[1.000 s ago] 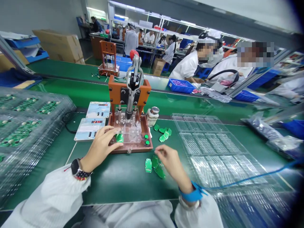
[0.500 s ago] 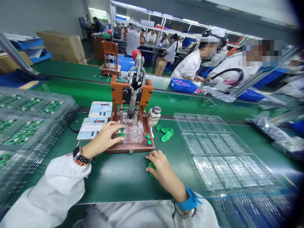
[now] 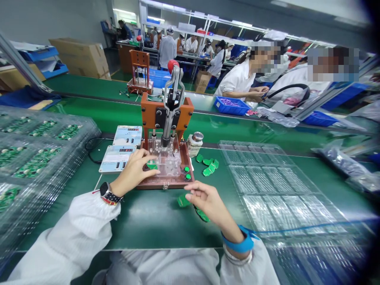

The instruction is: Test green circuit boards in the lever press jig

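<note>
Green boards [image 3: 32,166] fill the clear trays [image 3: 59,158].

Two meter boxes [image 3: 123,148] sit side by side left of the press, with stacked clear trays of green boards [image 3: 35,158] farther left. A capped bottle [image 3: 195,143] stands near empty clear trays [image 3: 276,190]. Beyond the green conveyor [image 3: 97,113], a blue bin [image 3: 231,106] and cardboard boxes [image 3: 80,57].

Green, orange and white at the press station

The worktop [image 3: 148,221] is dark green; the small circuit boards [image 3: 210,166] are brighter green. The press fixture [image 3: 166,114] has an orange frame, a brown base, a red knob and two green buttons. The sleeves [image 3: 80,233] are white with fine stripes, the wrist strap [image 3: 239,242] blue, the trays [image 3: 267,186] clear.
</note>
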The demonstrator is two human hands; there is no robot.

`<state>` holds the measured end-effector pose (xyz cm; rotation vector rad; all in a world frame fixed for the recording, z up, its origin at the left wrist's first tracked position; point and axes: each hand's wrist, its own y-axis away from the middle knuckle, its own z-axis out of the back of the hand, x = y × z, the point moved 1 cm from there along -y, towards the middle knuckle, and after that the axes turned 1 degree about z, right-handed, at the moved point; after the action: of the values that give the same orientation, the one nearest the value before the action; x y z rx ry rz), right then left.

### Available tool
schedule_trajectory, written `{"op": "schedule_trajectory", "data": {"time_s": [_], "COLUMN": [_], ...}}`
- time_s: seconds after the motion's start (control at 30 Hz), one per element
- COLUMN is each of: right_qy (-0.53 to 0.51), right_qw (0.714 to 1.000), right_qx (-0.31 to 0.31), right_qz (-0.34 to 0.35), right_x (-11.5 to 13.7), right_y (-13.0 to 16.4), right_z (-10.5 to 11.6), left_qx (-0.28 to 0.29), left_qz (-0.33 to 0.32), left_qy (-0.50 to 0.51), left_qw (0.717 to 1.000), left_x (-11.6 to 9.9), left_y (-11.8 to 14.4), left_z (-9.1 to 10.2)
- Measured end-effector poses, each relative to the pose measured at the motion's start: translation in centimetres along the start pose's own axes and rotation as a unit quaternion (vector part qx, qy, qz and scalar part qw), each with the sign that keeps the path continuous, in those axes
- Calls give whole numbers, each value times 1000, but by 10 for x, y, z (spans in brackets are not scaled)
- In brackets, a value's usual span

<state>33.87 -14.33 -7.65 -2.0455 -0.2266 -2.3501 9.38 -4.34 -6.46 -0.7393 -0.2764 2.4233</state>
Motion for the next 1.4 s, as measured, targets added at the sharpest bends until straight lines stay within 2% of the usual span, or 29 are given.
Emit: {"op": "schedule_trajectory", "data": {"time_s": [0.1, 0.17, 0.27, 0.37, 0.5, 0.57, 0.67, 0.73, 0.8, 0.87, 0.97, 1.07, 1.2, 1.3, 1.4], "right_qy": [-91, -130, -193, -221, -119, -13, 165, 249, 297, 319, 330, 335, 301, 281, 300], "right_qw": [992, 983, 969, 965, 989, 995, 965, 945, 935, 928, 922, 917, 926, 934, 928], "right_qx": [-91, -130, -154, -141, -80, -91, -88, -40, 3, 25, 20, 1, -9, 23, 59], "right_qz": [1, 2, -3, -11, -21, 49, 186, 207, 195, 190, 203, 216, 225, 221, 212], "right_x": [12, 17, 19, 19, 17, 18, 23, 26, 28, 29, 28, 24, 22, 25, 31], "right_y": [-15, -29, -46, -52, -50, -51, -56, -59, -62, -64, -65, -66, -69, -75, -78], "right_z": [-12, -23, -37, -42, -37, -31, -23, -19, -15, -13, -13, -15, -17, -15, -13], "left_qx": [-14, -17, -16, -19, -21, -29, -48, -44, -31, -18, -12, 9, 79, 98, 86], "left_qz": [10, 7, 4, 11, 57, 98, 123, 104, 87, 79, 70, 45, 7, -14, -24], "left_qy": [-48, -81, -96, -73, 54, 125, 176, 170, 129, 74, 19, 22, 55, 49, 9], "left_qw": [999, 997, 995, 997, 997, 987, 975, 979, 987, 994, 997, 999, 995, 994, 996], "left_x": [-5, -8, -11, -11, -6, -4, -4, -6, -8, -9, -7, -1, 6, 7, 6], "left_y": [2, 4, 8, 9, 5, 1, -3, -5, -5, -3, 2, 7, 8, 7, 5], "left_z": [-1, 1, 6, 10, 13, 12, 10, 8, 5, 3, 2, 5, 14, 17, 16]}}
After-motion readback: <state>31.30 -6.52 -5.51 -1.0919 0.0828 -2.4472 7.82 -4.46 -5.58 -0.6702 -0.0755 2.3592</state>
